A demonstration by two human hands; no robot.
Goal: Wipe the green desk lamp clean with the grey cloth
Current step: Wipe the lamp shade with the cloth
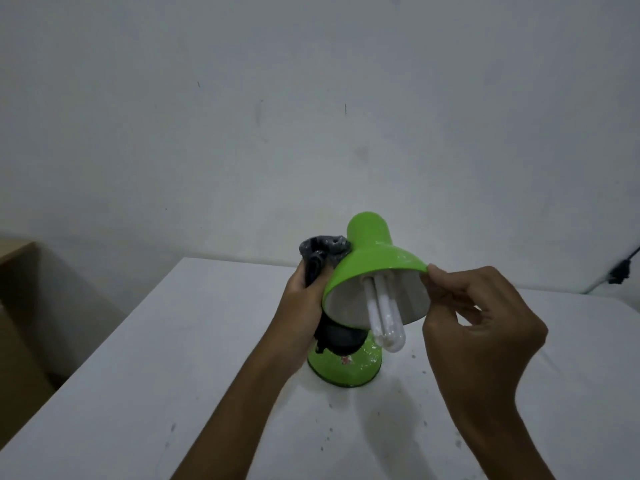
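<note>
The green desk lamp [370,251] stands on the white table [145,375], its shade tilted toward me so the white bulb [384,313] shows. White specks dot its round base [343,370]. My left hand [301,299] grips the bunched grey cloth [320,252] against the left side of the shade. My right hand [481,323] pinches the shade's right rim between thumb and fingers. The lamp's neck is hidden behind the shade and my left hand.
White crumbs and dark specks lie scattered on the table around the lamp base. A brown cardboard box [17,306] stands at the left, beyond the table edge. A black plug and cable [620,271] hang on the wall at the right.
</note>
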